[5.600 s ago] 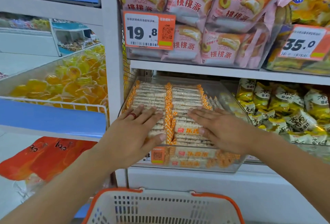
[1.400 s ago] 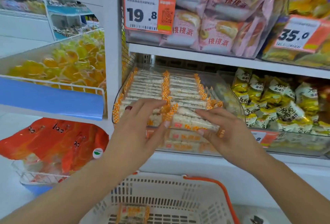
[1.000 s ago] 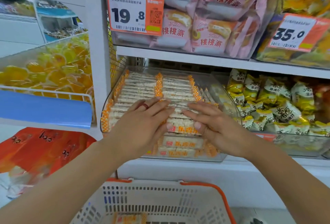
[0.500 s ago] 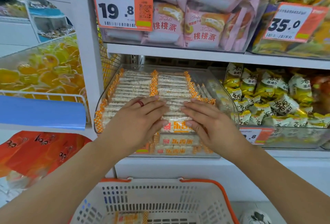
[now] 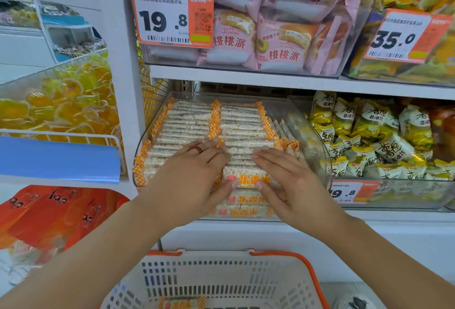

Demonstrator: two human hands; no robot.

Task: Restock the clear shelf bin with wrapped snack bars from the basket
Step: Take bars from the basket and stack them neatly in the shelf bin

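Here the bars (image 5: 209,124) lie in two packed rows in the bin (image 5: 317,151), too many to count; one more shows in the basket (image 5: 302,263). Two hands work: the left hand (image 5: 189,175) and right hand (image 5: 288,178) rest flat on the front bars, fingers straight, gripping nothing. The bars look light, with slippery film wrappers and probably crumbly filling. Best pinched by the long sides, not the crimped ends.

Snack aisle of a shop, white shelves (image 5: 246,80), orange price tags (image 5: 172,16) with barcodes, clear bins (image 5: 317,136) of wrapped snacks, pink pie packs (image 5: 283,40), shopping basket (image 5: 305,267) below
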